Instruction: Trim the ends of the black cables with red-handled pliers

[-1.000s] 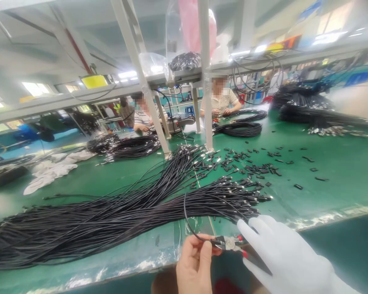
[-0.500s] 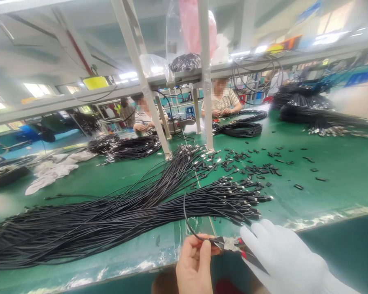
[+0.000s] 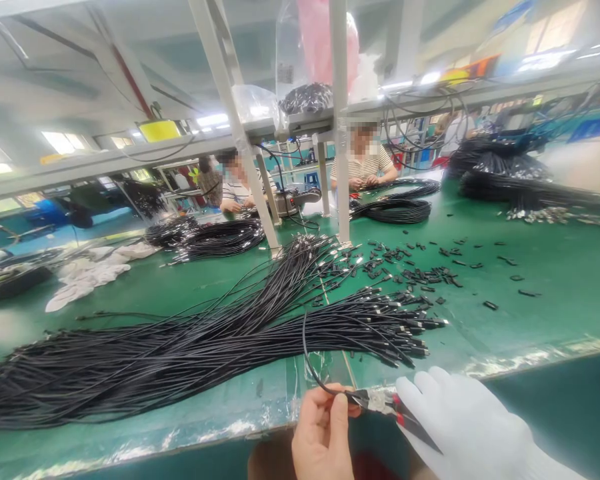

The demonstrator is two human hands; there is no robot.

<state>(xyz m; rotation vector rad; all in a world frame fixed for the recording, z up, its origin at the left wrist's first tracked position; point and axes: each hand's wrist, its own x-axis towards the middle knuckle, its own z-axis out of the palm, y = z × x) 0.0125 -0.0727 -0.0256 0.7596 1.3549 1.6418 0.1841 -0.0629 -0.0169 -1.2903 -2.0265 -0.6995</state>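
Note:
At the front edge of the green table, my bare left hand [image 3: 325, 430] pinches a black cable [image 3: 307, 357] close to its end. The cable curves up from my fingers to the bundle behind. My right hand [image 3: 465, 420], in a white glove, is closed around the red-and-black handles of a pair of pliers [image 3: 380, 401]. The pliers' jaws meet the cable end right beside my left fingertips; the end itself is hidden there. Just beyond my hands lies a large bundle of black cables [image 3: 220, 353] with metal-tipped connectors.
Small black plastic pieces [image 3: 433, 275] are scattered behind the bundle. Coiled cables [image 3: 393, 211] lie farther back, with more cable stacks [image 3: 505, 183] at right. Metal posts [image 3: 339, 133] hold a shelf above the table. Two people sit opposite; a white cloth [image 3: 90, 277] lies left.
The pliers' handles look closer together, and my gloved fingers have drawn in a little. My left hand keeps its pinch on the cable. The whole view has shifted slightly.

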